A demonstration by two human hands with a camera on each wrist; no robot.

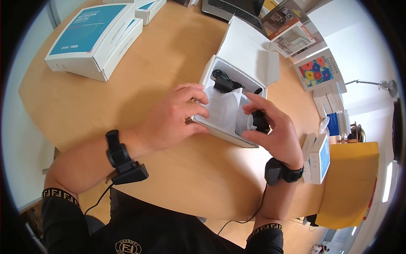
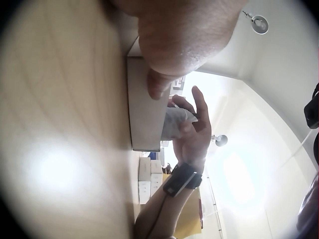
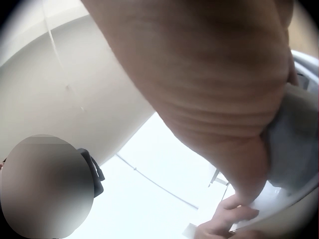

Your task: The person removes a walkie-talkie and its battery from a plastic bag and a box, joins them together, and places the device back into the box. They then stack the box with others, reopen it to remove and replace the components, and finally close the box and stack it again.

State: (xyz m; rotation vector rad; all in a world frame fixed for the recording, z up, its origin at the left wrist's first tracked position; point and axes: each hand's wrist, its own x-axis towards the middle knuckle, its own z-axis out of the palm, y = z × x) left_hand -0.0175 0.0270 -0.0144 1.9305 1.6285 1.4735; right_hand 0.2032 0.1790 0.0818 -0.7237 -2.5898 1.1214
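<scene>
The left hand (image 1: 173, 110) rests at the near left corner of a white cardboard box (image 1: 228, 138), its fingers spread apart and loosely bent over the rim, thumb low against the near wall. The right hand (image 1: 275, 122) is over the box's right end, fingers curled round a black device (image 1: 261, 121) in translucent wrapping, thumb on the near side; what the device is, the hand hides.

Between the two sets of fingers, a translucent plastic bag (image 1: 222, 106) lies inside the box. Just beyond the left fingertips sits a black power adapter (image 1: 227, 86) with its coiled cable, and farther out from both hands the box's lid (image 1: 243, 46) stands folded back.

The box stands on a wooden desk (image 1: 177, 169). Well beyond the left fingers are stacked blue-and-white boxes (image 1: 91, 29); past the lid, a laptop (image 1: 232, 10). Beyond the right fingers stands a "Flower Market" print (image 1: 317, 73), and right of that hand's wrist, smaller white boxes (image 1: 315, 163) and a yellow sheet (image 1: 349, 186).
</scene>
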